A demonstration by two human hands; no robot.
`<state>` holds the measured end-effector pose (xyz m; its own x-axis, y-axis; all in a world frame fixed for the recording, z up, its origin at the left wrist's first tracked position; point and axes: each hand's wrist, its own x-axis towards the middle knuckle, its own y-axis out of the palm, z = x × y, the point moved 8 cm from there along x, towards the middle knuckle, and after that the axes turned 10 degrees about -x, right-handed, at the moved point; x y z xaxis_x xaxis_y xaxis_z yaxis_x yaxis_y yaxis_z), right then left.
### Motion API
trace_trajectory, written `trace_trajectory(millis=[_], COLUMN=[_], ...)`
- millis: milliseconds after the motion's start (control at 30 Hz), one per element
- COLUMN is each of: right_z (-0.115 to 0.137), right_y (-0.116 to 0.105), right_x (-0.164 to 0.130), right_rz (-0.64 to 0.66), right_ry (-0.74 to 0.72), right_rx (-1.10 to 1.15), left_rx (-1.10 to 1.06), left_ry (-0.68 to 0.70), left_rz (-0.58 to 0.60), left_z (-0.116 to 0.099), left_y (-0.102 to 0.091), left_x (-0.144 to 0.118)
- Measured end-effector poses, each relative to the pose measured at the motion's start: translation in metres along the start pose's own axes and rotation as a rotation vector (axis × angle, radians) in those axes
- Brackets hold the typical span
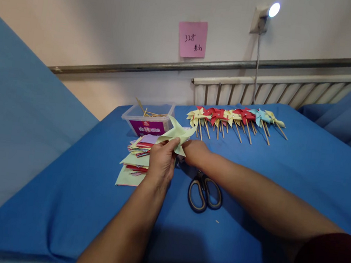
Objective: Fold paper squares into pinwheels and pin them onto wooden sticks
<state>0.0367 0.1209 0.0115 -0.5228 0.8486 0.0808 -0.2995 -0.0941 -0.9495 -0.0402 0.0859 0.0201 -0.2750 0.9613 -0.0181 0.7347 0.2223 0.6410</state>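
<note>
Left hand [161,164]: fingertips pinched on the pale green paper pinwheel [176,135].
Right hand [194,151]: closed on the same pinwheel from behind.
Scissors [204,191]: under the right wrist.
Paper stack [135,160]: just left of the left hand.
Finished pinwheels [236,118]: beyond the right hand.

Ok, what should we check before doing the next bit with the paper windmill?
1. Pale green folded paper pinwheel held by both hands: ok, left hand and right hand are on it.
2. Grip firm enough: cannot tell, the fingertips are partly hidden.
3. Wooden sticks in the clear plastic box: ok, some show.
4. Black-handled scissors out of the way: ok, lying on the blue cloth-covered table below the right forearm.
5. Stack of coloured paper squares: ok, lying beside the left hand.
6. Row of finished pinwheels on sticks: ok, apart from the hands.
</note>
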Motion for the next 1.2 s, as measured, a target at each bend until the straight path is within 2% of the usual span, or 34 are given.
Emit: trace_trajectory(millis=[400,567,900,1000,1100,1200], right_z=[0.006,0.01,-0.001,-0.011,-0.035,-0.065], right_y=[0.002,0.002,0.001,-0.002,-0.003,0.004], right_x=[0.002,-0.002,-0.008,-0.011,-0.021,-0.04], right_rz=[0.047,0.037,-0.021,-0.08,-0.128,-0.086], right_ry=[-0.083,-0.086,-0.031,0.048,0.158,0.201], right_rx=[-0.188,-0.189,-0.079,-0.005,0.075,0.164], left_rx=[-0.003,0.003,0.006,0.016,0.028,0.047], left_ry=[0.006,-0.007,0.003,-0.005,-0.021,-0.034], left_rz=[-0.015,-0.025,-0.011,-0.014,-0.033,-0.04], left_z=[0.0,0.002,0.003,0.003,0.003,0.007], left_y=[0.0,-0.001,0.0,0.0,0.0,0.001], left_x=[0.0,-0.001,-0.001,-0.002,-0.003,-0.005])
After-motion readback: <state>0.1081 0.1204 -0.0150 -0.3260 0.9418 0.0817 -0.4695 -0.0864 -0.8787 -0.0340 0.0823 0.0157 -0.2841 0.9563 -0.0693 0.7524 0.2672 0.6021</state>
